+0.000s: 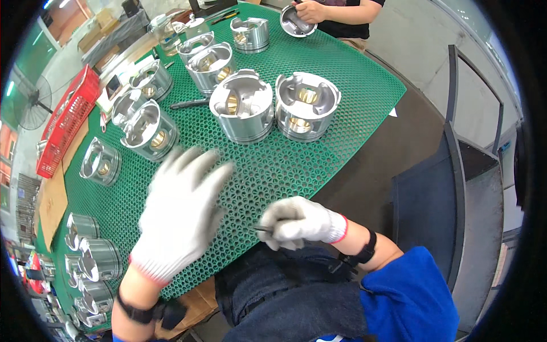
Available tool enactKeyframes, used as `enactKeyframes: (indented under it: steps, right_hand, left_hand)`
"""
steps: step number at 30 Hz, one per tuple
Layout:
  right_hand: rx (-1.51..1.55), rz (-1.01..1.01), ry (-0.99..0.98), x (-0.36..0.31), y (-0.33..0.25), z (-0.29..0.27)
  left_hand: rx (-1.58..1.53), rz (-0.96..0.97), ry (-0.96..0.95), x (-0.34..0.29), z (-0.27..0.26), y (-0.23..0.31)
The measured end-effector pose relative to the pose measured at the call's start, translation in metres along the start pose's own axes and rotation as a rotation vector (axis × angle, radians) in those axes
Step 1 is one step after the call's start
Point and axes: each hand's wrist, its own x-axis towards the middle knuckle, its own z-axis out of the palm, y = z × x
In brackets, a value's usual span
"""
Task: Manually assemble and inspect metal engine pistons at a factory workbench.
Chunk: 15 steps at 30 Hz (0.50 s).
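My left hand (179, 208), in a white knit glove, is over the green honeycomb mat (245, 176) with its fingers stretched out, somewhat smeared by motion. Nothing shows in it. My right hand (302, 221), gloved too, is closed near the mat's front edge around a thin dark tool (262, 229); only its tip sticks out, so its kind is hidden. Beyond the hands, two large silvery pistons (244, 126) (313, 118) stand upright with brass-coloured pin bushings. Another piston (162, 139) is just past my left fingertips. A dark-handled tool (189, 104) lies by the pistons.
Several more pistons (101, 259) line the left side. A red plastic basket (68, 122) stands at the far left edge. Across the table, a co-worker's hand (311, 11) holds a tilted piston (292, 25). To my right is a dark metal frame (424, 199).
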Motion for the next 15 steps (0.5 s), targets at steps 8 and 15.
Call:
enactKeyframes:
  steps: [8,15]
  right_hand:
    - [0.024,-0.027,0.172,-0.054,0.024,-0.002]
    - [0.022,-0.038,0.126,-0.055,0.020,-0.002]
  left_hand:
    - [0.058,0.062,0.303,0.160,0.111,0.026]
    - [-0.101,0.041,0.094,0.034,0.068,0.039]
